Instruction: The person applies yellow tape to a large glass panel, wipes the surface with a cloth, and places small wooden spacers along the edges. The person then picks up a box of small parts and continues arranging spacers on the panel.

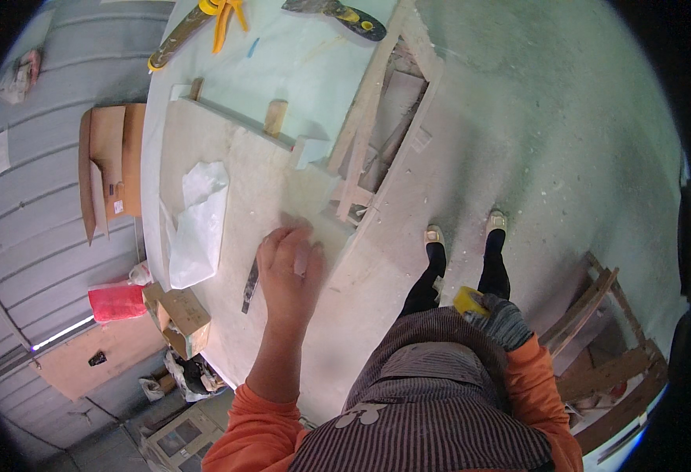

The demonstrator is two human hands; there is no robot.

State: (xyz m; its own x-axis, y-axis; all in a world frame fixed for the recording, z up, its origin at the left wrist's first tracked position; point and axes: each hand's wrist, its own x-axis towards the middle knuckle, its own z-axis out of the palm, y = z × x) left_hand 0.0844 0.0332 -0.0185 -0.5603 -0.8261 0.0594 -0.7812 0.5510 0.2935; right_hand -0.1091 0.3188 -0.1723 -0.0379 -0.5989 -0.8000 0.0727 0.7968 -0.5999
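My left hand (289, 271), bare, rests flat with spread fingers on a pale dusty slab (243, 204) on the workbench. A small dark blade-like tool (249, 287) lies on the slab just left of that hand, touching or beside its thumb side. My right hand (504, 321) wears a grey knit glove and hangs at my hip, shut on a yellow block (468, 300), likely a sponge or sanding block. Orange sleeves cover both arms, over a striped apron.
A crumpled white bag (197, 224) lies on the slab's left. Wooden blocks (275, 116) and slats (365, 118) sit further up; yellow-handled tools (221, 16) at the bench top. Cardboard (109, 161), a red bag (117, 303) and a box (182, 318) lie left. A wooden pallet (605, 346) stands right on the dusty floor.
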